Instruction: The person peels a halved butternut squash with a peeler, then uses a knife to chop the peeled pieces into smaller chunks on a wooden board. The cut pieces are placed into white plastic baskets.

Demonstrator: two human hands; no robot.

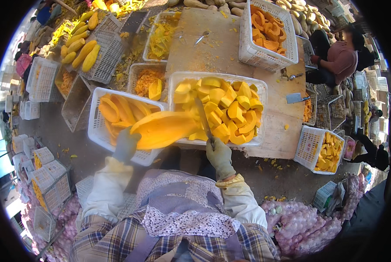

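My gloved left hand (126, 143) grips the near end of a long, hollowed orange squash half (164, 128), whose far end lies over a white crate of cut squash chunks (236, 114). In my gloved right hand (219, 154) is the handle of a knife (202, 116); its blade points away from me above the chunks, close to the squash's blurred far end. Whether the blade touches the squash I cannot tell. At the left, partly under my left hand, a white plastic crate (95, 119) holds more hollowed squash halves.
On the wooden board (280, 131) lie a cleaver (293, 98), a spoon (202, 36) and a tall crate of squash pieces (264, 59). Crates of peelings (159, 39) and orange pulp (148, 80) stand beyond. Another person (341, 59) sits at the right, beside stacked crates.
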